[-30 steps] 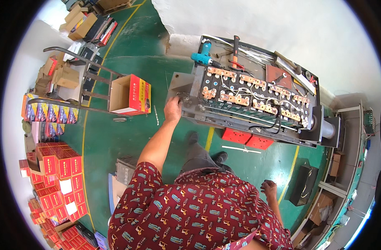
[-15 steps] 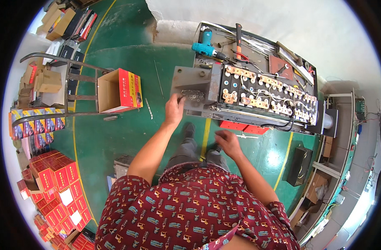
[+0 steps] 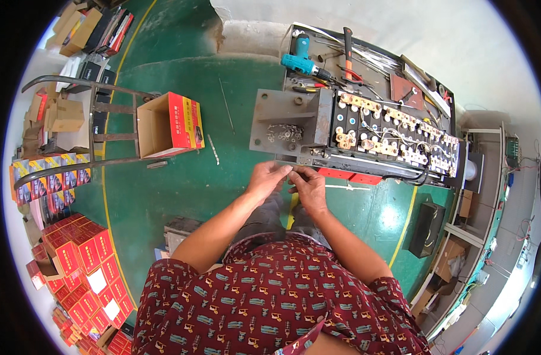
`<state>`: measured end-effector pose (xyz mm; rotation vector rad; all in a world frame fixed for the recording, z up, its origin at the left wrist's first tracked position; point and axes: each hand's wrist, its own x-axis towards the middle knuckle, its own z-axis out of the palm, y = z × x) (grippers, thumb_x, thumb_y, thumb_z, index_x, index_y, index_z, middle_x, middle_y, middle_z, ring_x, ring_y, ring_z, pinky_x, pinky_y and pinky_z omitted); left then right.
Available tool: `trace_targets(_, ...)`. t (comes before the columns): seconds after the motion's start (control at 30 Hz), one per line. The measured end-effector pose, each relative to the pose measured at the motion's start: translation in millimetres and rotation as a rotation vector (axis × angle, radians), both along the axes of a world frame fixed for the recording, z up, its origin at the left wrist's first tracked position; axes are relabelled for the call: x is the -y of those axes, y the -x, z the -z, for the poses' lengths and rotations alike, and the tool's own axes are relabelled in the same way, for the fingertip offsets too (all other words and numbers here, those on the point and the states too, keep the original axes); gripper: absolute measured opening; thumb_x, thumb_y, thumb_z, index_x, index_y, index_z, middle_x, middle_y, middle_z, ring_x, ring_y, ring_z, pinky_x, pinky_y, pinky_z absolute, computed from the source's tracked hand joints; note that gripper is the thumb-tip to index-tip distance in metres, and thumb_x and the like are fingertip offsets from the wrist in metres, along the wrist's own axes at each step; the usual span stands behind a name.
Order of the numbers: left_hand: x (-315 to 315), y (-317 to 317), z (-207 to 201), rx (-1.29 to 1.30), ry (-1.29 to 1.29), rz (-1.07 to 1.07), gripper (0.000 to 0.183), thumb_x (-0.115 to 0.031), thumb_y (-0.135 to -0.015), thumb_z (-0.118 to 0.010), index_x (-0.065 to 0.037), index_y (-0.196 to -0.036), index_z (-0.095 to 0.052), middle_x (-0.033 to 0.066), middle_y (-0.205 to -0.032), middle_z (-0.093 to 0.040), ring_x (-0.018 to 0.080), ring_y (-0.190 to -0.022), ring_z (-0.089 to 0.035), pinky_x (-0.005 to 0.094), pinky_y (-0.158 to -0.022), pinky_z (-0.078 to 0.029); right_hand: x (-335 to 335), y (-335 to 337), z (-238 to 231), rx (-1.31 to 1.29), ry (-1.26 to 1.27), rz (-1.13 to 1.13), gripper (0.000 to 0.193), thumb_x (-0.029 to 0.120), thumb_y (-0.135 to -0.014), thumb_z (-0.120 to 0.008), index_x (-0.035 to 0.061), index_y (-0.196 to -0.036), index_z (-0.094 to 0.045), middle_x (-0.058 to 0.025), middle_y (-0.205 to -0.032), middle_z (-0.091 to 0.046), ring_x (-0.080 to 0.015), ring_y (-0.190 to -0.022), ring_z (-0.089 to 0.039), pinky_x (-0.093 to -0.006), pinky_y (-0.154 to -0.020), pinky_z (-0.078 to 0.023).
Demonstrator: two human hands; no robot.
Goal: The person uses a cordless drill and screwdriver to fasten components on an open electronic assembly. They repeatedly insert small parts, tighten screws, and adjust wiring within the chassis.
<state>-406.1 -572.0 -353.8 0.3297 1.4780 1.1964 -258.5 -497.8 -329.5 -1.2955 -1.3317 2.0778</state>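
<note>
My left hand [image 3: 267, 180] and my right hand [image 3: 309, 187] meet in front of my body, fingertips pinched together. Whatever small thing sits between them is too small to name. Just beyond them is the grey metal plate [image 3: 264, 112] at the left end of a battery pack. A pile of small metal washers or nuts [image 3: 285, 132] lies on that plate. To the right stretches the battery pack [image 3: 374, 127], with copper-coloured connector bars, round terminals and loose white wires on top.
Behind the pack, a tool tray holds a teal cordless drill [image 3: 303, 62], a hammer [image 3: 348, 50] and red-handled pliers [image 3: 353, 76]. On the left are a hand truck [image 3: 93, 109], an open carton [image 3: 174, 125] and stacked red boxes [image 3: 87, 260]. A black case [image 3: 426, 229] stands at right.
My left hand has moved right and nearer to me, away from the pile on the metal plate. My right hand has come up and left to meet it.
</note>
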Motion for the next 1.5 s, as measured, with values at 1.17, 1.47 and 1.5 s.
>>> trace_targets(1.17, -11.0, -28.1, -14.2, -0.068, -0.126, -0.028, 0.013, -0.011, -0.102, -0.066, 0.001, -0.105, -0.071, 0.0013, -0.088, -0.07, 0.007, -0.075, -0.063, 0.0236, -0.065, -0.053, -37.8, -35.1, -32.2, -0.053, 0.103, -0.244, 0.027, 0.017, -0.105, -0.06, -0.0075, -0.116, -0.064, -0.0106, -0.097, -0.07, -0.0154, -0.084, -0.068, -0.0333, -0.067, -0.065)
trace_targets(1.47, -4.5, -18.5, -10.0, -0.142, -0.176, 0.116, 0.014, -0.012, -0.102, -0.067, 0.001, -0.106, -0.071, 0.0017, -0.093, -0.072, 0.0078, -0.082, -0.065, 0.0242, -0.07, -0.054, -43.3, -34.0, -29.0, 0.081, 0.027, -0.34, 0.025, 0.018, -0.103, -0.064, -0.006, -0.105, -0.067, -0.0081, -0.086, -0.068, -0.0127, -0.071, -0.066, -0.0311, -0.062, -0.062)
trace_targets(1.5, -3.7, -18.5, -9.0, -0.134, -0.178, 0.119, 0.014, -0.012, -0.102, -0.067, 0.0, -0.107, -0.072, 0.0016, -0.093, -0.072, 0.0077, -0.082, -0.065, 0.0243, -0.07, -0.054, -44.1, -34.9, -25.4, 0.106, 0.012, -0.357, 0.025, 0.019, -0.102, -0.064, -0.0058, -0.104, -0.068, -0.0075, -0.084, -0.068, -0.0125, -0.069, -0.065, -0.0308, -0.061, -0.061)
